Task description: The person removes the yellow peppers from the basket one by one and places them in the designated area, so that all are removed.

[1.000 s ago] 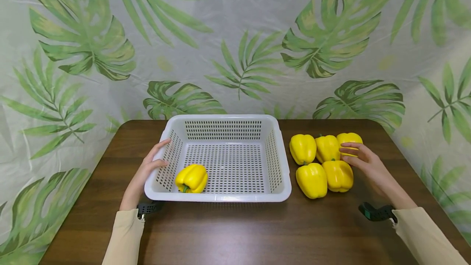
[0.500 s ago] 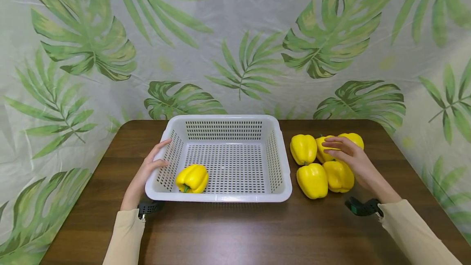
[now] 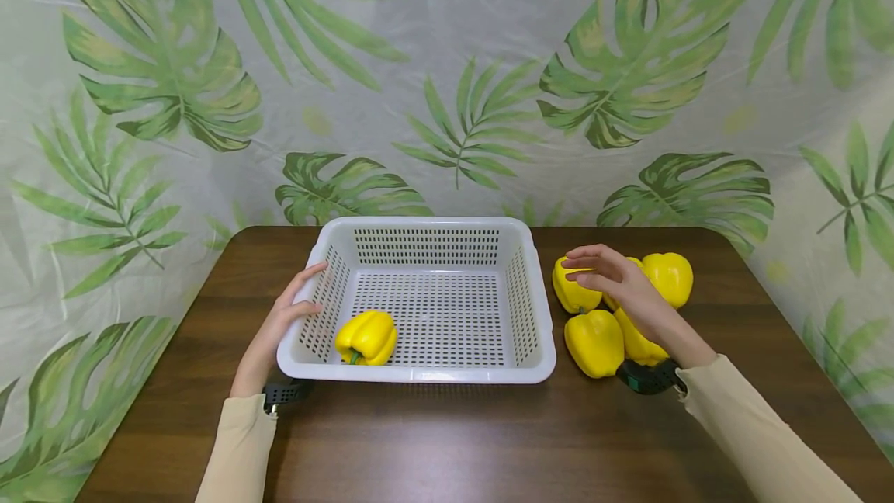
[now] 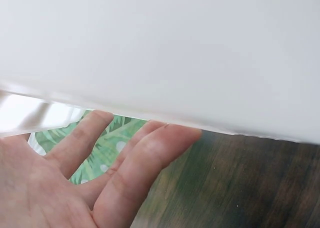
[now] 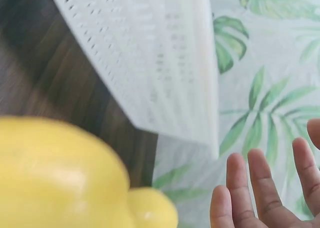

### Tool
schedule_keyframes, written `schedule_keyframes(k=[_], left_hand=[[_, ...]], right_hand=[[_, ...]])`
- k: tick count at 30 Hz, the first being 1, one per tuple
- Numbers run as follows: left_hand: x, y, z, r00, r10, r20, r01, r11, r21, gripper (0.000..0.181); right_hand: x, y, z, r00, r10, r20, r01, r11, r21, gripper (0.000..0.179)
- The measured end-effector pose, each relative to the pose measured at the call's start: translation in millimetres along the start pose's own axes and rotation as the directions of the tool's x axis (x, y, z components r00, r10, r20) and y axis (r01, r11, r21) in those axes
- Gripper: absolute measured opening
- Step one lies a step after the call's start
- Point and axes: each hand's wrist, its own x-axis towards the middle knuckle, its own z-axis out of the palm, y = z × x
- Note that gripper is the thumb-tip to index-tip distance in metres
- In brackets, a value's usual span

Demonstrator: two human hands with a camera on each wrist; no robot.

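Observation:
A white plastic basket (image 3: 419, 375) with slotted walls stands on the table, one yellow bell pepper (image 3: 366, 338) lying at its front left. My left hand (image 3: 275, 324) holds the basket's left rim; some digits reach over it, while the left wrist view shows other fingers (image 4: 150, 163) under the rim. Over the group of bell peppers right of the basket hovers my right hand (image 3: 632, 289), fingers loosely spread and nothing in them. It partly covers the back left bell pepper (image 3: 574, 297) and hides most of the back middle one. A bell pepper (image 5: 55, 173) fills the right wrist view's lower left.
Below the right hand sit a front left bell pepper (image 3: 594, 344), a front right one (image 3: 637, 344) and a back right one (image 3: 670, 278). The brown wooden table (image 3: 447, 441) extends in front of the basket. A leaf-print cloth (image 3: 475, 60) hangs behind the table.
My right hand has moved left across the group, from the back right bell pepper to the back left one. The left hand, the basket and the bell peppers have stayed in place.

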Motion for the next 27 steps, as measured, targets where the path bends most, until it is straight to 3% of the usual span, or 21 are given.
schedule_keyframes(k=[15, 27], left_hand=[[0.7, -0.9, -0.5, 1.000, 0.011, 0.004, -0.011, 1.000, 0.004, 0.061], [1.6, -1.1, -0.6, 1.000, 0.015, 0.004, -0.015, 1.000, -0.025, 0.060]], right_hand=[[36.7, -28.2, 46.6, 0.988, -0.036, 0.151, 0.029, 0.998, 0.048, 0.033], [62.6, -44.1, 83.8, 0.949, -0.067, 0.307, 0.035, 0.994, 0.106, 0.033]])
